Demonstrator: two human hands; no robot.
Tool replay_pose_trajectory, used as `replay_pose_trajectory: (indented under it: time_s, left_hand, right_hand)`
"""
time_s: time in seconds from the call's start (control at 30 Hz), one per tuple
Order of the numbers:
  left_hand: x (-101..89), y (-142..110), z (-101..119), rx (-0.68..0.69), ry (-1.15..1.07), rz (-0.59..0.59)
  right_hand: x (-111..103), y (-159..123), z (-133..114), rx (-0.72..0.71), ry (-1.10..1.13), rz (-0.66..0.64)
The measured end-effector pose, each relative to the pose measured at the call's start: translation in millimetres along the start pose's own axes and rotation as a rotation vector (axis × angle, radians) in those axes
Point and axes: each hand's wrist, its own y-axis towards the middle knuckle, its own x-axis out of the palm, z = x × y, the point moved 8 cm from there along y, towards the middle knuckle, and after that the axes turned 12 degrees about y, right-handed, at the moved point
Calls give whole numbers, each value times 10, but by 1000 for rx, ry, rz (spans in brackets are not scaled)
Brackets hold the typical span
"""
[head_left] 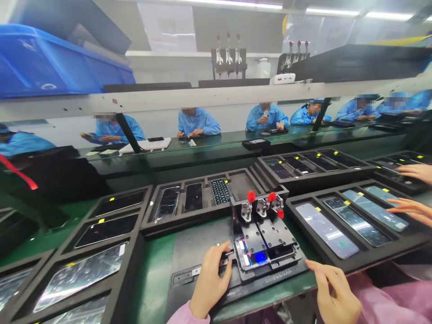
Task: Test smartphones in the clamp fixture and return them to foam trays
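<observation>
A black clamping fixture (270, 276) stands on the green bench in front of me, with metal pressure plates (266, 236) and red-tipped toggle clamps (261, 207). Under the plates lies a phone screen (248, 258), lit with a blue patch. My left hand (212, 279) is at the fixture's left side, its thumb and fingers closed around a small dark slide handle (227, 257). Close to the right front corner of the fixture is my right hand (334, 288), fingers extended and apart, holding nothing. One clamp lever leans forward and down; the others stand upright.
Foam trays with phone screens lie left (133, 252), behind (189, 216) and right (293, 211). Another person's hands (413, 209) reach over the right trays. Overhead runs a shelf (189, 100) with a blue bin (60, 63). Several people in blue sit across.
</observation>
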Motion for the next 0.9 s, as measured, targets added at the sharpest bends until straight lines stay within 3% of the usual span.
replay_pose_trajectory:
  time_s: [0.57,0.9]
  left_hand:
    - [15,-23,-1,40,-6,29]
    - [3,-22,5,51,13,55]
  right_hand:
    - [55,-8,22,-3,1,-26]
    - [110,155,1,-61,29,-49]
